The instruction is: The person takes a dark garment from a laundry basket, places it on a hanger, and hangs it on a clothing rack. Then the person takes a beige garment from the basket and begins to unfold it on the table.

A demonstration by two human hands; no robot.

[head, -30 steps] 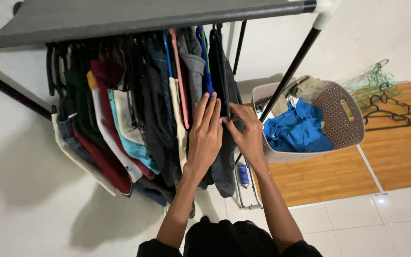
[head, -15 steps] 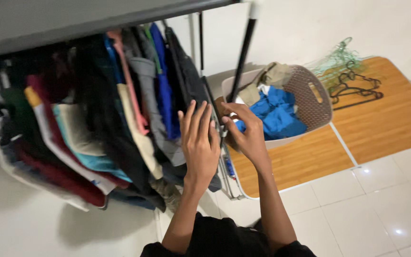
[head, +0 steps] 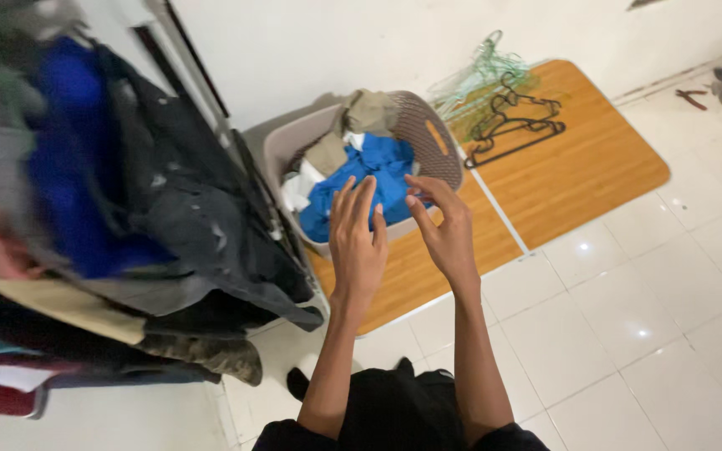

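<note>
**Empty hands above the laundry basket**

Both hands hang in the air, holding nothing. The left hand (head: 358, 242) has its fingers spread and straight; the right hand (head: 442, 224) curls loosely. Just beyond them sits a grey woven plastic laundry basket (head: 438, 138) heaped with crumpled blue cloth (head: 361, 179), on a wooden floor mat (head: 587, 167). Dark hanging clothes (head: 177, 209) crowd the left; wire hangers (head: 507, 113) lie far right.

blue cloth (head: 373, 179) in a grey-brown basket (head: 428, 134); green hangers (head: 482, 71), black hangers (head: 516, 121).
</note>
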